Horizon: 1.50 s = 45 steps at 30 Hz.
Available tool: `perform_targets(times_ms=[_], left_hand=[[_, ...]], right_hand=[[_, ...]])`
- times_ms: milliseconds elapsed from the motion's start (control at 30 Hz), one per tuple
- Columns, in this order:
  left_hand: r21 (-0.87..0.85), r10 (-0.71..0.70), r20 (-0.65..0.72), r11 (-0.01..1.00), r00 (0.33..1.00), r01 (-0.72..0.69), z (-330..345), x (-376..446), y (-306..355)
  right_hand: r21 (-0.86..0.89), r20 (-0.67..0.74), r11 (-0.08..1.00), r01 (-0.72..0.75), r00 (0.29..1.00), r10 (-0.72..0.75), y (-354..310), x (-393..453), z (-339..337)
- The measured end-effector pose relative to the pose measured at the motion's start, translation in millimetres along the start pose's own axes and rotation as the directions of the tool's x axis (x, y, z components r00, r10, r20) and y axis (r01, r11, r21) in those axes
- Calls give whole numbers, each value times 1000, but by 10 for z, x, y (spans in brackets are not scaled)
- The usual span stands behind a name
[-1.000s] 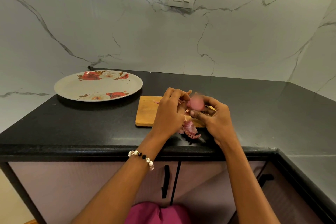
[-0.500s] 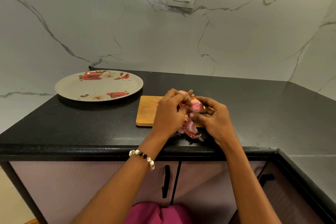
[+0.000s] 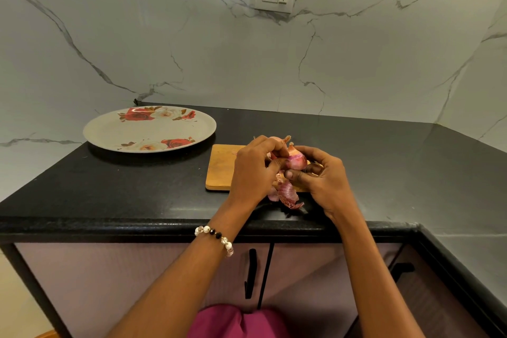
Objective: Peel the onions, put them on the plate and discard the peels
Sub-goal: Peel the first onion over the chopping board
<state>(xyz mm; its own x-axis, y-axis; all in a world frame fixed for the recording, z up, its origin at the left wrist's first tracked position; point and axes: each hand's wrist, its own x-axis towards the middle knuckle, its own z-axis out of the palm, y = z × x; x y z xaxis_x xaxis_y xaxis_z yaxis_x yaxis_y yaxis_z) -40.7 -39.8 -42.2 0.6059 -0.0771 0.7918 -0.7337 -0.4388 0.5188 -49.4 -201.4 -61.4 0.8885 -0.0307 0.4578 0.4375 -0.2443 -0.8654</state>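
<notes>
Both hands, left hand [image 3: 251, 170] and right hand [image 3: 323, 178], grip half-peeled onion [image 3: 296, 159] over cutting board [image 3: 222, 167]. Peels [image 3: 286, 195] heaped at 6 o'clock. Plate [image 3: 109, 132] at 10 o'clock bare; second onion [image 3: 275, 139] behind, unpeeled. Most work left.

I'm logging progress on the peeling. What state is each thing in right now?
Onion: partly peeled, held above the cutting board.
Left hand: pinching skin on the onion.
Right hand: gripping the onion.
Peels: loose pile on the counter at the board's near edge.
Plate: no onions on it.
Cutting board: flat on the counter.
</notes>
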Motion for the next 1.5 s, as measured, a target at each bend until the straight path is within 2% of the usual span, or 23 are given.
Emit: perform_targets(times_ms=[267,533,767,1033,1267,1500], left_hand=[[33,-21,8,999,1000,21,28,2,-29],[82,-52,102,996,993,43,56,-12,-45],[76,-85,165,994,983,73,55,-12,-23],[63,-66,120,996,991,59,45,-12,-11],[22,-1,-19,1000,1000,2,15,-6,-9],[-16,59,-6,998,998,-59,-7,-6,6]], right_hand=[[-3,15,1000,-3,1000,3,-2,5,0],[16,17,1000,-6,1000,6,-37,-13,3],[140,-10,990,-31,999,33,-111,-36,14],[291,-122,956,-35,990,73,-144,-45,-37],[300,-79,952,-59,993,87,-157,-52,-26],[322,11,944,-76,997,77,-209,-70,-14]])
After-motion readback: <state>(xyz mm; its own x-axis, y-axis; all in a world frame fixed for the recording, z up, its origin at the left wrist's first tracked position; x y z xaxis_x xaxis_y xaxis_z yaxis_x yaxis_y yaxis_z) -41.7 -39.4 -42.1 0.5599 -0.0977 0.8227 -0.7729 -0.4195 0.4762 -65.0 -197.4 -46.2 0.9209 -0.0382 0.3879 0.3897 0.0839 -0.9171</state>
